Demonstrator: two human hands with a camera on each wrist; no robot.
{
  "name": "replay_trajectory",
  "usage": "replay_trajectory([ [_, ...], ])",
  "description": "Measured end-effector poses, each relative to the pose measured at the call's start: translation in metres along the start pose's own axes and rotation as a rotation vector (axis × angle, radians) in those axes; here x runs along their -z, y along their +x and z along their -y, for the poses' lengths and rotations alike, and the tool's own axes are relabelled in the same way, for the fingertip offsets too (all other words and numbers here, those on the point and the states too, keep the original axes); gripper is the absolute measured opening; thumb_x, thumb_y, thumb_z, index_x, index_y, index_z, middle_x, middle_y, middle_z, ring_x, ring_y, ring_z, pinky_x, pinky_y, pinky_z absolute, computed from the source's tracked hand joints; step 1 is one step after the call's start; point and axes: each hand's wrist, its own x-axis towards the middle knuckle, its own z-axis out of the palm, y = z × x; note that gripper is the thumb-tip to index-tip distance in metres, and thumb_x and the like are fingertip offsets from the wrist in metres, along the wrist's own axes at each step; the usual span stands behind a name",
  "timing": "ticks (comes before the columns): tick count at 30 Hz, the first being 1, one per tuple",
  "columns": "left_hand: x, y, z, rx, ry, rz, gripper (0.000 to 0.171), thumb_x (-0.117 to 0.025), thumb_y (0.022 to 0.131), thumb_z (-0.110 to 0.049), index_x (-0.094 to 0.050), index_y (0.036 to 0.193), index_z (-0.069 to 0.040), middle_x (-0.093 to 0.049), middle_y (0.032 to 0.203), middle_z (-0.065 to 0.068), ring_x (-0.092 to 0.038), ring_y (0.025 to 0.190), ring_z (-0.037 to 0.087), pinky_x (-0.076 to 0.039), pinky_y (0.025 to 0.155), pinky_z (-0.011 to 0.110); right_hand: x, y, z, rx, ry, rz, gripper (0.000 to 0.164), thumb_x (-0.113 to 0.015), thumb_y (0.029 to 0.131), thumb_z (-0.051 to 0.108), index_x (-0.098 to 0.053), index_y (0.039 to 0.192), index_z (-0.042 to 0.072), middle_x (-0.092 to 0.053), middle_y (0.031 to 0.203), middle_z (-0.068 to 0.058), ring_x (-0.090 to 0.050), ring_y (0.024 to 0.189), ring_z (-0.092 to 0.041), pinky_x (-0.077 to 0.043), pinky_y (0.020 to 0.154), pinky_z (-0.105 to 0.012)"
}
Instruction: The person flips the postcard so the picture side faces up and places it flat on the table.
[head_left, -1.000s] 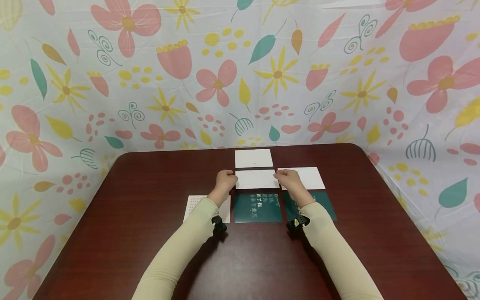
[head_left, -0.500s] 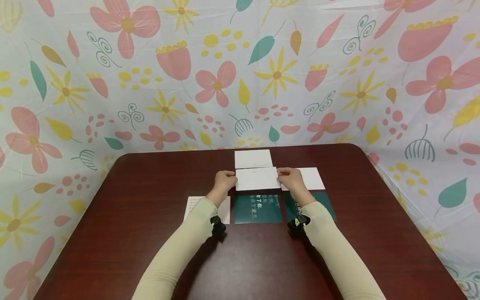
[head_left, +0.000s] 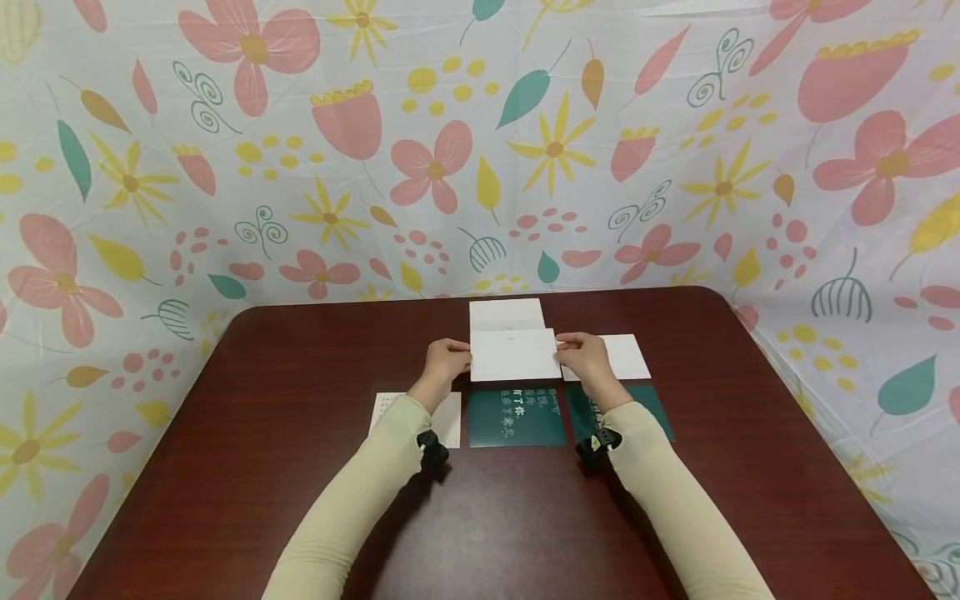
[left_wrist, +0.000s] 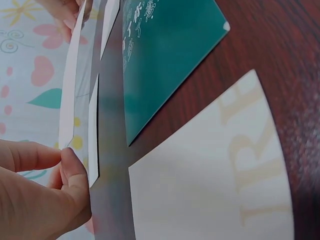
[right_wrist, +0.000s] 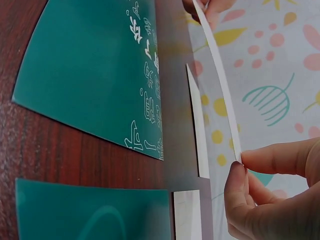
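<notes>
Both hands pinch a white card [head_left: 513, 358] by its opposite short edges. My left hand [head_left: 446, 368] has thumb and finger on the left edge, and my right hand [head_left: 588, 365] does the same at the right. In the left wrist view, the card [left_wrist: 71, 85] stands off the table, with my left hand [left_wrist: 45, 192] at its near end. It looks slightly bowed in the right wrist view. Behind it lies another white card [head_left: 506, 310], whose front part the held card covers in the head view.
In front lie a green card with white writing [head_left: 516, 427], a second green card [head_left: 654, 410] and a pale printed card [head_left: 453, 427], partly behind my left arm. Another white card [head_left: 624, 357] sits beside my right hand. A flowered cloth [head_left: 435, 167] hangs behind the dark table [head_left: 480, 517].
The held card has come up off the table, its far edge rising until it overlaps the card behind. Both hands keep their pinch, and the other cards stay where they were.
</notes>
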Motion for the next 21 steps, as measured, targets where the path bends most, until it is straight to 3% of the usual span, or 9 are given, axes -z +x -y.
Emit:
replay_trajectory([
  [9,0.0034,-0.0021,-0.0012,-0.022,-0.024,0.003,0.021,-0.057,0.09,0.003,-0.063,0.11,0.005,-0.057,0.107,0.019,-0.062,0.087,0.026,-0.054,0.083,0.036,-0.0015,-0.0022,0.0019,0.008,0.054,-0.033,0.036,-0.058,0.092,0.002,-0.056,0.127,-0.007,-0.058,0.113,-0.023,-0.059,0.102,-0.032,-0.05,0.092,-0.042],
  [21,0.0052,0.0014,-0.0004,-0.069,-0.078,-0.02,0.011,-0.06,0.091,0.001,-0.063,0.101,0.003,-0.057,0.092,0.012,-0.063,0.085,0.027,-0.053,0.085,0.039,-0.0017,-0.0028,0.0064,0.002,0.128,-0.048,0.033,-0.06,0.093,0.004,-0.058,0.124,-0.006,-0.059,0.117,-0.024,-0.063,0.096,-0.024,-0.051,0.091,-0.04],
])
